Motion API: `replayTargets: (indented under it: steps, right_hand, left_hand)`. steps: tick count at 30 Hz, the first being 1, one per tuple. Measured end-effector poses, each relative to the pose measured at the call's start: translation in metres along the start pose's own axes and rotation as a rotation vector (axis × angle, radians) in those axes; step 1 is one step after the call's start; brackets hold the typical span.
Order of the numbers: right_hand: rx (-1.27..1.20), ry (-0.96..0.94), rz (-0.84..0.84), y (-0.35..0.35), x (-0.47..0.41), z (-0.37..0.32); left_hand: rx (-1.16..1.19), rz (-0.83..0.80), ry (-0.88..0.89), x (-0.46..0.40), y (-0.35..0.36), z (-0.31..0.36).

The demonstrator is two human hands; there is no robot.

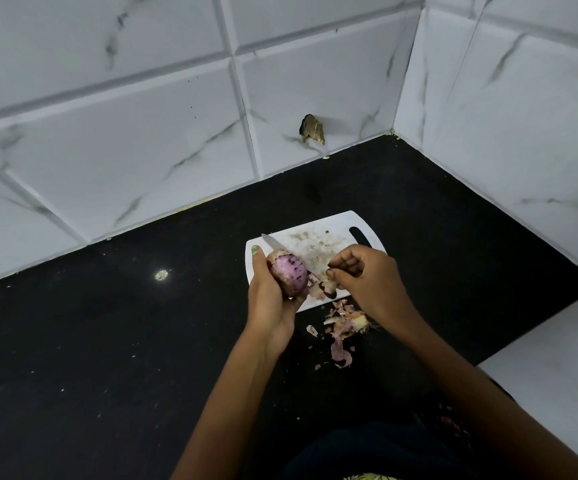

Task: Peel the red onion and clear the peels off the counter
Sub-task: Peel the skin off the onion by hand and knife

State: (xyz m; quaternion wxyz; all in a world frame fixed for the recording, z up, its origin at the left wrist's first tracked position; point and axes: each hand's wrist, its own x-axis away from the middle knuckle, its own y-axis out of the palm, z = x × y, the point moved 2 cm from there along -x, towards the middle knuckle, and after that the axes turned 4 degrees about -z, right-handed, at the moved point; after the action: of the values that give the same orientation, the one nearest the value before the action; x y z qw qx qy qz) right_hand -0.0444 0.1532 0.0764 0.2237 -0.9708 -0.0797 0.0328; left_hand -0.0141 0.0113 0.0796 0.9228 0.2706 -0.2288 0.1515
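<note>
Head view: left hand (273, 296) grips red onion (289, 275); right hand (367, 278) seemingly pinches peel (325, 287).

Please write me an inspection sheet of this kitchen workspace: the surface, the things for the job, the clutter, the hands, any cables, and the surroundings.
Surface: black counter, with pale specks scattered on it.
Job's things: red onion, mostly peeled, in the left hand; peels lie on the counter at the near edge of the white cutting board.
Clutter: knife lying on the board behind the onion.
Hands: left grips the onion; right hand pinches a strip of peel.
Cables: nothing seen.
Surroundings: white marbled wall tiles, one with a broken hole.
</note>
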Motion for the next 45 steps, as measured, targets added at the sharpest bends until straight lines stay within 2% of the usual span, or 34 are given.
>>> replayTargets:
  steps: [6, 10, 12, 14, 18, 22, 26, 31, 33, 40, 43, 45]
  right_hand:
    - [0.206, 0.02, 0.045, 0.006, -0.007, 0.029]
    - [0.386, -0.003, -0.028, 0.009, -0.008, 0.033]
    - [0.306, -0.037, -0.012, 0.007, -0.005, 0.024]
    - [0.122, -0.058, -0.003, 0.004, 0.0, 0.008]
    - [-0.153, -0.094, -0.131, 0.001, 0.01, -0.026]
    - [0.006, -0.25, -0.125, 0.011, 0.016, -0.04]
    - [0.062, -0.305, -0.009, 0.019, 0.014, -0.04]
    - [-0.133, -0.172, -0.095, 0.014, 0.012, -0.036]
    - [-0.16, -0.114, -0.074, 0.01, 0.009, -0.029]
    - [0.098, 0.002, 0.023, 0.001, 0.0, 0.012]
    - [0.22, -0.015, -0.008, 0.001, 0.0, 0.016]
    - [0.216, -0.065, -0.004, 0.0, 0.003, 0.008]
  left_hand:
    - [0.198, -0.067, -0.131, 0.002, 0.001, -0.002]
    - [0.358, -0.081, -0.248, 0.003, 0.0, -0.001]
    - [0.43, -0.106, -0.278, 0.003, 0.0, 0.0]
    - [0.44, -0.144, -0.276, 0.002, -0.001, 0.0]
    - [0.378, -0.212, -0.242, 0.002, -0.001, -0.002]
    - [0.323, -0.302, -0.217, 0.007, 0.005, -0.001]
    - [0.294, -0.229, -0.226, 0.009, 0.004, -0.001]
    - [0.359, -0.114, -0.296, 0.005, 0.0, 0.001]
    - [0.377, -0.056, -0.321, 0.004, -0.002, 0.0]
    - [0.427, -0.003, -0.372, 0.004, -0.004, -0.004]
    - [0.39, -0.019, -0.352, 0.006, 0.0, -0.003]
    - [0.359, -0.027, -0.339, 0.007, 0.002, -0.002]
